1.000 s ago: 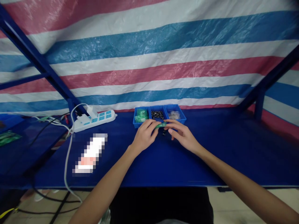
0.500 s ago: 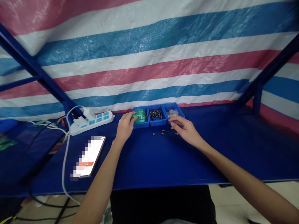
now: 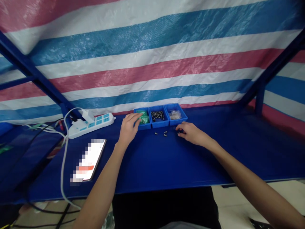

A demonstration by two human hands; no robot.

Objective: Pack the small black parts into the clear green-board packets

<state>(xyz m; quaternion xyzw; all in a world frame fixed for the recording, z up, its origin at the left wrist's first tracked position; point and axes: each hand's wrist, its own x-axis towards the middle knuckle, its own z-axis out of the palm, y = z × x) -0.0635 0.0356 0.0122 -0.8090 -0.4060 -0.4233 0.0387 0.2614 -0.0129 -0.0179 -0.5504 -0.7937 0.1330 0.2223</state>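
My left hand is at the left blue bin, fingers stretched over its edge near a green plastic bag; it is open and holds nothing I can see. On the table in front of the right bin, my right hand has its thumb and fingers closed around a small dark screw, partly hidden by the fingertips. Several dark screws fill the middle bin, and clear plastic bags lie in the right one. Three loose screws rest before the bins.
A white power strip with plugs and a white cable stands left of the bins. Nearer me lies a phone with a lit screen. Blue frame bars and striped sheeting rise behind the blue table.
My right hand has come down from the right bin's front edge to the table and closed around a screw there. The left hand stays by the left bin; the view has shifted slightly.
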